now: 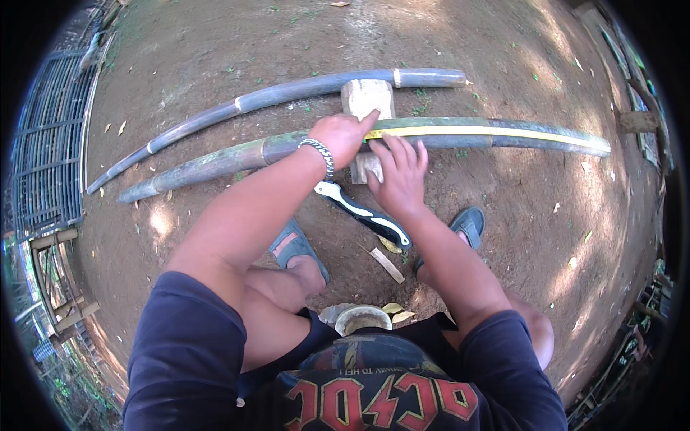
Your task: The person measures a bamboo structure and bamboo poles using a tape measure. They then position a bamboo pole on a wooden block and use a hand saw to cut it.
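A near bamboo pole [215, 164] and a far bamboo pole [287, 92] lie crosswise in front of me, over a short wooden block [368, 97]. A yellow measuring tape [445, 131] runs along the near pole from my left hand toward its right end. My left hand [338, 140] is closed at the tape's left end, index finger stretched out; its palm side and the tape's case are hidden. My right hand [402, 176] rests against the near pole just below the tape, fingers apart. Below the block lies a black-and-white folding saw [363, 214].
My sandalled feet stand either side of the saw on bare earth [517, 215]. A wood offcut [387, 265] and dry leaves lie between them. A round pale rim [363, 316] shows near my lap. A bamboo slat structure [47, 136] stands at the left, planks [638, 122] at the right.
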Demonstrator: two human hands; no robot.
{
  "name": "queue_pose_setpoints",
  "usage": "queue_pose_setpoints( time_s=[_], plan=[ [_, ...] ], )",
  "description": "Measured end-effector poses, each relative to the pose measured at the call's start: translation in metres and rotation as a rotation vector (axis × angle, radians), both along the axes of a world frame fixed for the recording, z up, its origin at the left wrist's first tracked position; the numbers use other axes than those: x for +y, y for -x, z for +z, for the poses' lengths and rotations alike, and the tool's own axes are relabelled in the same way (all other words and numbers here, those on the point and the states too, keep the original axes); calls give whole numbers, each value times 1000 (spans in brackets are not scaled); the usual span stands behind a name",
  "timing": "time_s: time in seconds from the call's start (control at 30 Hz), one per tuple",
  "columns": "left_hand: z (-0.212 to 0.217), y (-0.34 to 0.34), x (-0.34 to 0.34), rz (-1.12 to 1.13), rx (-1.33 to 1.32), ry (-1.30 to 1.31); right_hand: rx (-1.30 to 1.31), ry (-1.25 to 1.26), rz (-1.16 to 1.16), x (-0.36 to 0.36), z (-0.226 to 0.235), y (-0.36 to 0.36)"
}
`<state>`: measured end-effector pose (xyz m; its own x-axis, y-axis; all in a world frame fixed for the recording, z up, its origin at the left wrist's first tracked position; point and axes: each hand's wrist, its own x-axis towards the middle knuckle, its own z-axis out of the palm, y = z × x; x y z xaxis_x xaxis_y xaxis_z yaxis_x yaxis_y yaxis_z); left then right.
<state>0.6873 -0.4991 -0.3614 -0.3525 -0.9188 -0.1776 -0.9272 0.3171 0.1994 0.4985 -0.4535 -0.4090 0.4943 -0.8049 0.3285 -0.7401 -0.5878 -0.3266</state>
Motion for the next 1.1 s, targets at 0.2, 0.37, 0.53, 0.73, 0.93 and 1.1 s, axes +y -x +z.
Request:
queue_pose_setpoints(
  time_s=[0.2, 0.37, 0.53, 0.73, 0.93, 1.1],
  plan=[
    [-2, 0, -1, 37, 33, -38, 434, -603, 100, 89, -64, 49],
    [4, 1, -1, 65, 14, 26, 675, -714, -43, 101, -95, 38],
    [-3, 2, -3, 67, 26, 10, 650, -827, -78, 86, -108, 27],
    [-18, 4, -7, 79, 69, 43, 546, -1033, -67, 78, -92, 26],
    [-8, 5, -8, 102, 46, -8, 676, -999, 2, 53, -33, 33],
    [71, -9, 19, 136, 25, 50, 832, -946, 109, 13, 42, 88]
  ],
)
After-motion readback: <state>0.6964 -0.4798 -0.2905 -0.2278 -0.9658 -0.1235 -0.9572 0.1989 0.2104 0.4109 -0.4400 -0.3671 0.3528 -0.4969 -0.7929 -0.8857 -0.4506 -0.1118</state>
